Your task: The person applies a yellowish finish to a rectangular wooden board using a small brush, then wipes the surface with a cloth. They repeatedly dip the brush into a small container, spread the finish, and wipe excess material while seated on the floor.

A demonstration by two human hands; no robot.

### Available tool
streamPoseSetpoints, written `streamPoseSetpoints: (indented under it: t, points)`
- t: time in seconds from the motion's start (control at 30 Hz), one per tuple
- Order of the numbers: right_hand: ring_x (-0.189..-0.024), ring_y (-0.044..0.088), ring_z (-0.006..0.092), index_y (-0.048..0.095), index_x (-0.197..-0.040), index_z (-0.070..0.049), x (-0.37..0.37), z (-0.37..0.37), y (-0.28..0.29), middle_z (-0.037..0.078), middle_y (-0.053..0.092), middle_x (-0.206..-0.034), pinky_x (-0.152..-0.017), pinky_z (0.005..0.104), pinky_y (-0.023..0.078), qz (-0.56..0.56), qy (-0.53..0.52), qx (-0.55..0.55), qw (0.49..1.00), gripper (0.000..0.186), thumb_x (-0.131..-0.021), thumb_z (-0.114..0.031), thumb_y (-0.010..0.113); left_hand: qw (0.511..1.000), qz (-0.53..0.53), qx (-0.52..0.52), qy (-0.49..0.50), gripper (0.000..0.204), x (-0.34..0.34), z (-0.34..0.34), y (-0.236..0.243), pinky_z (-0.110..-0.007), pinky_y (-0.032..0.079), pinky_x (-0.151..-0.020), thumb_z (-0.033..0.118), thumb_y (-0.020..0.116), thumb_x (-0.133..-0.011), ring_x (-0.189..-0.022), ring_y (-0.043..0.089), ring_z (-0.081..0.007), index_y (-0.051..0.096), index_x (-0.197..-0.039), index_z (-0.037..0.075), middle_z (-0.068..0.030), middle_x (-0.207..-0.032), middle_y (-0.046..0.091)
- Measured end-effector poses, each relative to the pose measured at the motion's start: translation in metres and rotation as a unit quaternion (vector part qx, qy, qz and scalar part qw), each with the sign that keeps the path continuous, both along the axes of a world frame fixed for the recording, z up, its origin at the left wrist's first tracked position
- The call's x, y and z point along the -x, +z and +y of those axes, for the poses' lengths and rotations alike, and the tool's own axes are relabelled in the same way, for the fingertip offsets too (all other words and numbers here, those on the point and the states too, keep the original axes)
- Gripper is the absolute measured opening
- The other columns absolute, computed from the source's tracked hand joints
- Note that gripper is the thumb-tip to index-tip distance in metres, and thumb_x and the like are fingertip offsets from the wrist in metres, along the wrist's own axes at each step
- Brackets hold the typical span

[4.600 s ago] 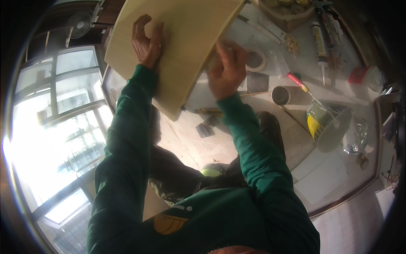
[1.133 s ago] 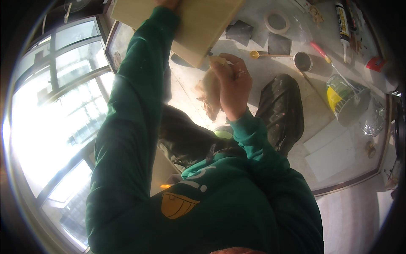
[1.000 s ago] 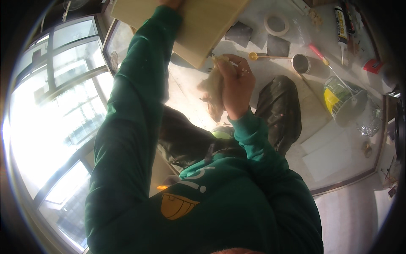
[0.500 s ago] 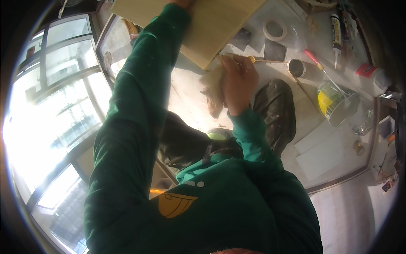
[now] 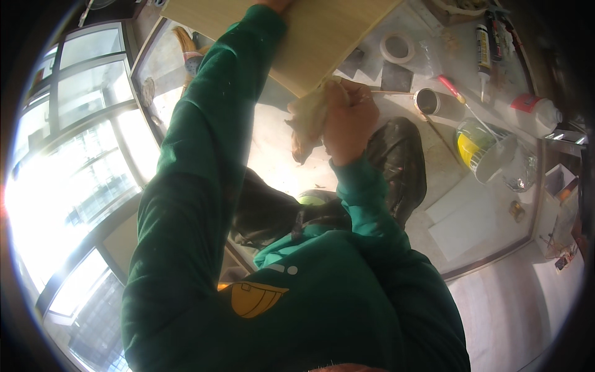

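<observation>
While the right hand (image 5: 349, 121) at upper centre of the frame clutches a crumpled cloth (image 5: 310, 115) in closed fingers against the lower edge of the pale wooden panel (image 5: 297, 34), the left hand (image 5: 276, 5) steadies the panel's top; its fingers are cut off.

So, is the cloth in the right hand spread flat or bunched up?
Bunched up. The cloth is crumpled inside the right hand, its folds hanging below the wooden board.
</observation>
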State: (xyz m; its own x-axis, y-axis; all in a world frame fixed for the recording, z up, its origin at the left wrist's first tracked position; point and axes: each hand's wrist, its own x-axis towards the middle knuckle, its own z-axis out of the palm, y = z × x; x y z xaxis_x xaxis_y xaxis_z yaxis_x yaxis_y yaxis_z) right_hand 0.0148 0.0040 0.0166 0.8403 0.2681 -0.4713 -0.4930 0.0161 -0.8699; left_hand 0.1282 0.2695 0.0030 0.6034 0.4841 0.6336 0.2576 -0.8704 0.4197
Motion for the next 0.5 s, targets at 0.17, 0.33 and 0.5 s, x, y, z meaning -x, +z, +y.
streamPoseSetpoints:
  t: [0.17,0.33,0.5]
  points:
    - [-0.076,0.066,0.0165,0.066,-0.098,0.006,0.015,-0.010,-0.001,0.014,0.072,-0.087,-0.071,0.0327,0.053,-0.039,0.051,0.006,0.998,0.025,-0.090,-0.017,0.072,1.000,-0.012,0.004,-0.003,0.067,-0.002,0.005,0.002,-0.052,0.045,-0.095,0.045,0.078,-0.083,-0.112,0.059,-0.0397,0.057,-0.126,-0.002,-0.0228,-0.124,0.060]
    - [-0.077,0.066,0.0133,0.065,-0.103,0.005,0.030,-0.056,0.021,0.012,0.072,-0.089,-0.071,0.0286,0.053,0.035,0.083,-0.011,0.996,0.022,-0.093,-0.014,0.071,0.978,-0.128,0.163,-0.017,0.064,0.022,-0.006,0.044,-0.049,0.051,-0.085,0.043,0.076,-0.084,-0.104,0.064,-0.0399,0.060,-0.124,-0.004,-0.0230,-0.115,0.066]
    - [-0.090,0.065,0.0135,0.064,-0.114,0.004,0.008,-0.092,0.042,0.009,0.069,-0.103,-0.081,0.0277,0.052,0.114,0.035,-0.090,0.989,0.029,-0.097,-0.019,0.066,0.965,-0.079,0.245,-0.057,0.040,0.140,-0.077,0.086,-0.038,0.054,-0.081,0.030,0.068,-0.092,-0.090,0.069,-0.0318,0.068,-0.117,-0.001,-0.0169,-0.104,0.072]
